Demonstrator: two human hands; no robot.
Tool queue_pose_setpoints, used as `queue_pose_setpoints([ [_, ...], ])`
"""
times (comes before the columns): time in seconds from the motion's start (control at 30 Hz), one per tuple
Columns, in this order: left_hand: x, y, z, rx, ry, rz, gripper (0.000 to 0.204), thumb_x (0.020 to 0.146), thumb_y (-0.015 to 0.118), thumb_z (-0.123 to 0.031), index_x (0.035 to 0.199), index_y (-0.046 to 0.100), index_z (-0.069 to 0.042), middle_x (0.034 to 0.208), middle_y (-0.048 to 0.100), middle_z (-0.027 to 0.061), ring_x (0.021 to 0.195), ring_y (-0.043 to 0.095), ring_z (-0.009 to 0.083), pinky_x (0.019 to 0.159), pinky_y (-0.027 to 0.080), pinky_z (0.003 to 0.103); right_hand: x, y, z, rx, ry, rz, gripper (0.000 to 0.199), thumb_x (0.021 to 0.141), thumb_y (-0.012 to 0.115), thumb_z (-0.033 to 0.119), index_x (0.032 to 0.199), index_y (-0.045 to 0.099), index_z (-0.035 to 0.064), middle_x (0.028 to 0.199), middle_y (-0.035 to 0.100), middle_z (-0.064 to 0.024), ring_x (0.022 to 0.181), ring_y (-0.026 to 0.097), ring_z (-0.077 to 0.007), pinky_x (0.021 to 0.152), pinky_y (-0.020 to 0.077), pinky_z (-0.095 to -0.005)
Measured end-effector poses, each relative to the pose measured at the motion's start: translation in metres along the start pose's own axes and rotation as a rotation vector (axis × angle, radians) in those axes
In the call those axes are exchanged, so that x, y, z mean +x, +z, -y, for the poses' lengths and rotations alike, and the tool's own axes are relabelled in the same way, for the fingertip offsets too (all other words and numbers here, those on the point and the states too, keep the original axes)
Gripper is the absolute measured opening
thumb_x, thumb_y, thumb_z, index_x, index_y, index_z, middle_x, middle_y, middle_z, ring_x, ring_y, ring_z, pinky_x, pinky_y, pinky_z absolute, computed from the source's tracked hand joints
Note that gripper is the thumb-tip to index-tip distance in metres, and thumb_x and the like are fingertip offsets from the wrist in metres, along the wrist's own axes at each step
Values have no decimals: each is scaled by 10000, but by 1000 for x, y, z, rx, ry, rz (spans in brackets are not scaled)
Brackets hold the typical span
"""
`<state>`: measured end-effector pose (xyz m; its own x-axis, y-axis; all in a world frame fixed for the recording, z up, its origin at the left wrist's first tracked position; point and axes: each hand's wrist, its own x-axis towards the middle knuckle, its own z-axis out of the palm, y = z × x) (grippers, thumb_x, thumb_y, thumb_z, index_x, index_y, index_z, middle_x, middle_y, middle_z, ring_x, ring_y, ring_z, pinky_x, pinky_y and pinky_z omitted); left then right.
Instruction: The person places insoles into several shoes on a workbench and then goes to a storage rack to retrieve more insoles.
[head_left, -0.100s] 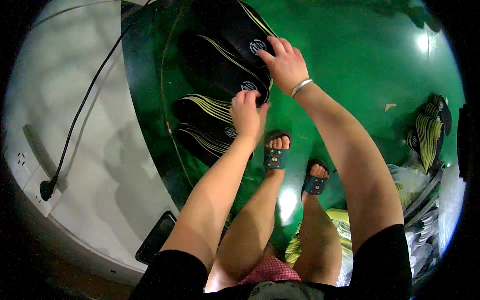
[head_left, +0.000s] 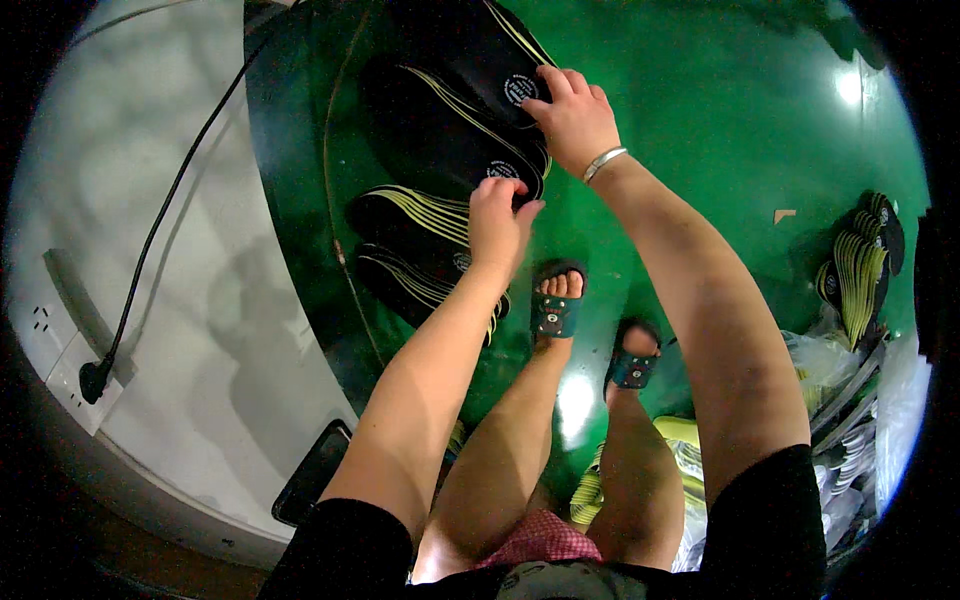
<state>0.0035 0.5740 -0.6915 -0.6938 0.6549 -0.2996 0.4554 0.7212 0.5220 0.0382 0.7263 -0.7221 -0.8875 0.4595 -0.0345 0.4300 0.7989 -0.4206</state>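
Note:
Several stacks of black shoe insoles with yellow-green layered edges lie on the green floor, ahead and left of my feet. My right hand is closed on the heel end of the farthest insole stack, its thumb near the round white print. Just nearer, my left hand pinches the heel end of the second insole stack, its fingers bent over the rim. Below that hand lie a third insole stack and a fourth insole stack, partly covered by my left wrist. How many insoles each hand holds is hidden.
A white wall with a plugged-in black cable runs along the left. A dark flat device lies beside my left arm. More insoles and plastic bags are at right. My sandalled feet stand between.
Both hands and the two far insole stacks sit very slightly farther right in the picture, as does much of the scene. Each hand keeps its place on its stack.

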Motion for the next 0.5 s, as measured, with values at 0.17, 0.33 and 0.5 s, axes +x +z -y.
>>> queue_pose_setpoints([
  [0.17, 4, -10, -9, -64, -41, 16, 119, 701, 599, -101, 766, 555, -11, 748, 540, 131, 756, 507, 299, 696, 413, 372, -5, -27, -2, 223, -27, -173, 256, 694, 616, 124, 946, 606, 174, 1143, 491, -37, 985, 501, -230, 787, 427, -345],
  [0.33, -22, -52, -62, -301, -35, -436, 141, 813, 457, -6, 943, 402, -10, 1040, 451, 163, 978, 448, 290, 756, 435, 343, -60, -126, 21, 838, 285, -334, 264, 719, 580, 32, 973, 560, 100, 1100, 523, -116, 974, 517, -308, 790, 449, -350],
  [0.5, -157, -137, -177, -453, 3, -116, 126, 856, 415, -41, 964, 357, -13, 913, 456, 80, 787, 473, 153, 724, 417, 283, -181, -260, 76, 1333, 885, -381, 200, 861, 466, 110, 1030, 476, 4, 1018, 541, -82, 891, 532, -159, 735, 447, -259],
])
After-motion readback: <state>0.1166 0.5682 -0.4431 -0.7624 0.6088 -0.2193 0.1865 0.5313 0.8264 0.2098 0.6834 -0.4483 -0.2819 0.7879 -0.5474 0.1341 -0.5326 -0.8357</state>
